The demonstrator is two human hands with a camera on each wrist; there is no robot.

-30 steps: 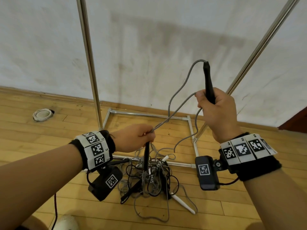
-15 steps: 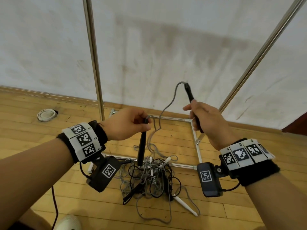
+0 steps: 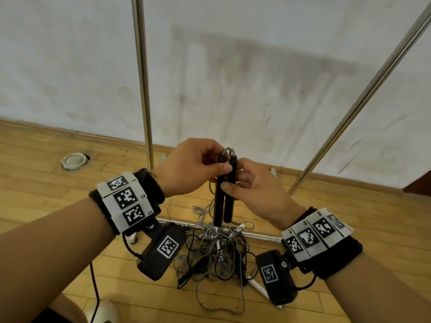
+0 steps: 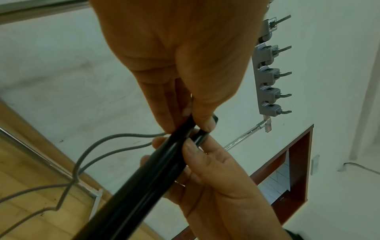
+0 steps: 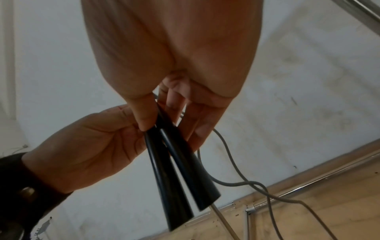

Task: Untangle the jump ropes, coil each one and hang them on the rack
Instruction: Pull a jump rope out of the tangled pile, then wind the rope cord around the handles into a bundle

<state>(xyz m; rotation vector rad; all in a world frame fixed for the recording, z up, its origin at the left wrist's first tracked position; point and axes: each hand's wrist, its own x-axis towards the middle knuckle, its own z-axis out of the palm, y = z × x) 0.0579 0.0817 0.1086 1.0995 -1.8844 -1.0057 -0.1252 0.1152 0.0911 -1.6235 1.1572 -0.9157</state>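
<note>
Two black handles (image 3: 223, 194) of the grey jump rope hang side by side, tips down. My left hand (image 3: 193, 167) pinches their upper ends from the left, and my right hand (image 3: 251, 185) pinches them from the right with thumb and fingers. The grey cord (image 3: 229, 150) loops out of both handle tops and falls behind them to a tangled pile of grey and black ropes (image 3: 217, 248) on the floor. The wrist views show the same pair of handles (image 4: 144, 175) (image 5: 176, 170) held between both hands, with two grey cord strands (image 4: 98, 146) trailing off.
The steel rack's uprights (image 3: 142, 73) (image 3: 363, 94) rise from a floor frame (image 3: 256, 235) by the white wall. A bar of grey hooks (image 4: 269, 78) shows in the left wrist view. White handles (image 3: 256, 286) lie in the pile. A round white object (image 3: 74, 160) sits left on the wooden floor.
My right hand came down and left with its handle, and my left hand rose. The two handles, apart a second ago, are now together between both hands.
</note>
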